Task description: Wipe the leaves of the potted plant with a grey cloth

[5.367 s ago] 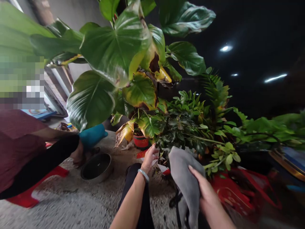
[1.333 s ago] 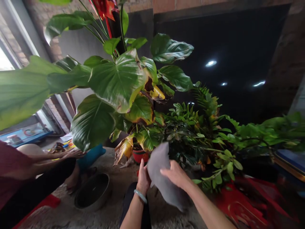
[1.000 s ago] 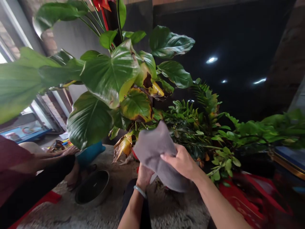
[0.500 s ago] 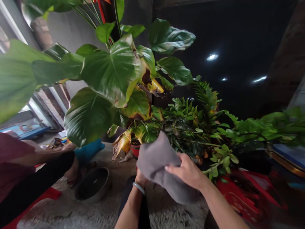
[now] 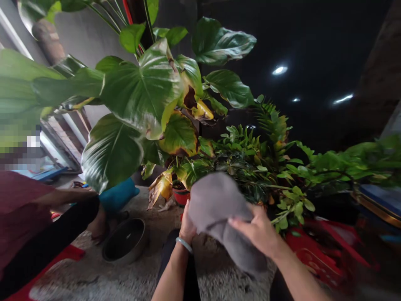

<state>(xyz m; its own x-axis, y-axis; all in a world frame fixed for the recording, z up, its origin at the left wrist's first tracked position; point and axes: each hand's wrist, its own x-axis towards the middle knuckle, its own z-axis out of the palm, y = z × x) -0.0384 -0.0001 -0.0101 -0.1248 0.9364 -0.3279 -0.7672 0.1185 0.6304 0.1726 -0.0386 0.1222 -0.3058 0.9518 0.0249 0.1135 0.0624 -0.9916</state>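
Note:
In front of me a soft grey cloth [image 5: 219, 205] is held up in both hands, its top rounded and its lower end hanging to the right. My right hand [image 5: 258, 230] pinches a fold of it, thumb on the near side. At its left edge is my left hand [image 5: 187, 225], with a pale bangle [image 5: 184, 245] on the wrist; most of its fingers are hidden behind the fabric. Just beyond the cloth stands a red plant pot [image 5: 181, 195], partly covered by leaves.
A large-leaved plant [image 5: 144, 83] and bushier plants [image 5: 250, 159] spread ahead. On the concrete floor to the left sits a dark round basin [image 5: 125, 242]. A person in a maroon top [image 5: 21, 213] sits beside it. Red bags [image 5: 319, 255] lie at the right.
The cloth's pointed top has become rounded, and the cloth has shifted slightly right with my right hand. My left hand shows more at its edge.

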